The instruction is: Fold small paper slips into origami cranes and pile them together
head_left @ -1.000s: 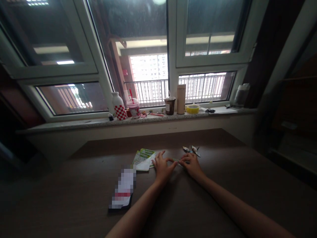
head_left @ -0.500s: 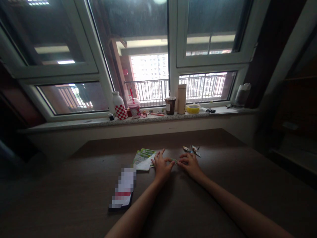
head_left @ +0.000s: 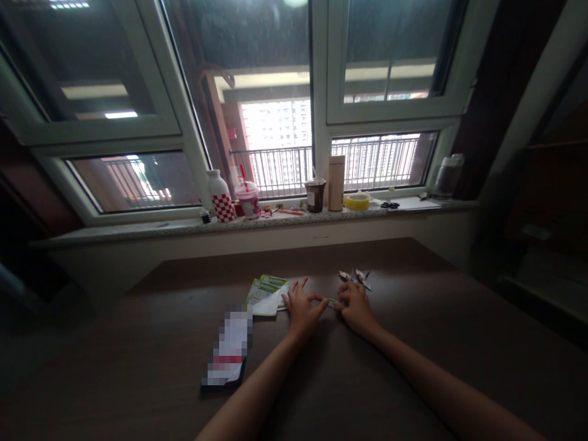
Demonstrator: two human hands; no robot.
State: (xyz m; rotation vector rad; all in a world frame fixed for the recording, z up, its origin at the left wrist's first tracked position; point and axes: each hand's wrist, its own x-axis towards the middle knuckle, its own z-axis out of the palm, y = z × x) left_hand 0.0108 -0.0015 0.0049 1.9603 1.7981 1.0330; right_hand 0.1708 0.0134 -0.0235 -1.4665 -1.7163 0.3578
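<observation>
Far left, blurred flat slab (head_left: pixel 225 349) on table (head_left: pixel 151 343); checked bottle (head_left: pixel 222 199) on sill. Then lidded cup (head_left: pixel 248 201), pink contents, red straw. Green packets (head_left: pixel 261 290) crowd the left hand (head_left: pixel 304 311), print too small to read; that hand pinches one end of a small strip (head_left: pixel 331 302). Brown cup (head_left: pixel 315 197), label unreadable; tan flask (head_left: pixel 336 184). Right hand (head_left: pixel 356 311) pinches strip's other end, folded paper (head_left: pixel 362 278) just beyond. Yellow tape (head_left: pixel 357 203), scissors (head_left: pixel 390 206), clear bottle (head_left: pixel 449 176).
</observation>
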